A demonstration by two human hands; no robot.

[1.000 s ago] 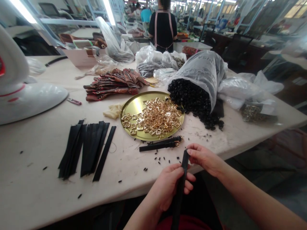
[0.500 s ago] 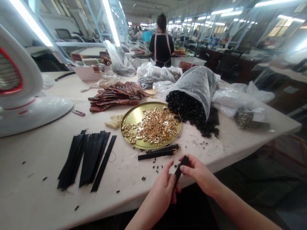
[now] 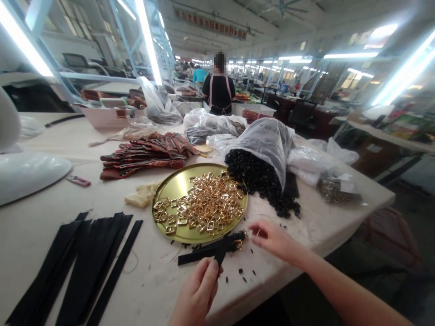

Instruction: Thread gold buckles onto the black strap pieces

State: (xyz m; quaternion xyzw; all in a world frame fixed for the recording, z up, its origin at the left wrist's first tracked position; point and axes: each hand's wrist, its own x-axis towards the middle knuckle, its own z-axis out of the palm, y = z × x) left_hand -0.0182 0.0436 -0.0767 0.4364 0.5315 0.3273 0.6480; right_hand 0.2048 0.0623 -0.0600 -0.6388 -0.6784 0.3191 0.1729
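My left hand point(image 3: 200, 290) is closed on a black strap point(image 3: 222, 251), pinched between thumb and fingers, its far end pointing up and away. Beyond it lie finished-looking black straps with gold buckles point(image 3: 238, 244), partly covered by the held one. My right hand point(image 3: 273, 240) is just right of those buckles, over the table, with fingers stretched out and thumb apart; nothing shows in it. A round gold tray point(image 3: 176, 181) heaped with gold buckles point(image 3: 212, 203) sits behind both hands. Small black bits point(image 3: 241, 271) are scattered on the table near them.
Flat black strips point(image 3: 95, 262) lie at the left. A plastic bag point(image 3: 268, 140) spills black pieces point(image 3: 253, 170) beside the tray. Farther back are reddish-brown leather pieces point(image 3: 146, 151), a pale cloth point(image 3: 141, 195) and small snips point(image 3: 79, 181). Another person point(image 3: 219, 90) stands beyond the table.
My right hand has let go of the strap and moved away toward the buckled straps. My left hand has carried the strap left. The view has shifted, bringing the table closer.
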